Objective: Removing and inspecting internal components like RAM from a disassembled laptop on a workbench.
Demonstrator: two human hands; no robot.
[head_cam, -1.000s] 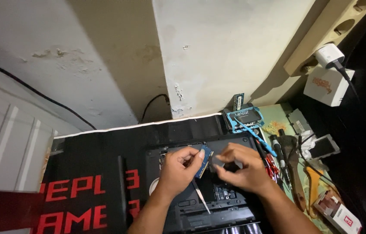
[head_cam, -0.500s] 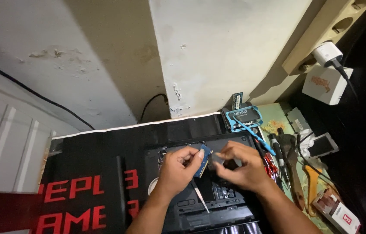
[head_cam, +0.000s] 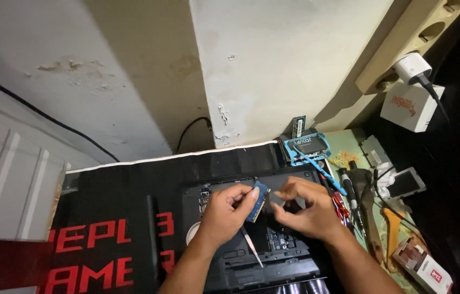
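An opened black laptop (head_cam: 295, 267) lies underside up on a black mat, its inner parts exposed. My left hand (head_cam: 224, 212) pinches a small blue memory module (head_cam: 259, 200) by its edge and holds it tilted above the open bay. My right hand (head_cam: 306, 209) hovers just to the right of the module with fingers curled over the bay; I cannot tell whether it touches the module. A pair of slim metal tweezers (head_cam: 252, 247) rests on the laptop below my left hand.
The black mat (head_cam: 110, 218) with red letters covers the desk. At the right lie a blue drive caddy (head_cam: 306, 147), a green memory stick (head_cam: 298, 127), screwdrivers (head_cam: 350, 196), a phone (head_cam: 404, 182), an orange tool (head_cam: 393, 231) and a small box (head_cam: 423, 267). A white charger (head_cam: 412, 103) sits plugged in.
My hands stay over the laptop bay; the right hand has eased slightly away from the blue module, which the left hand still holds tilted.
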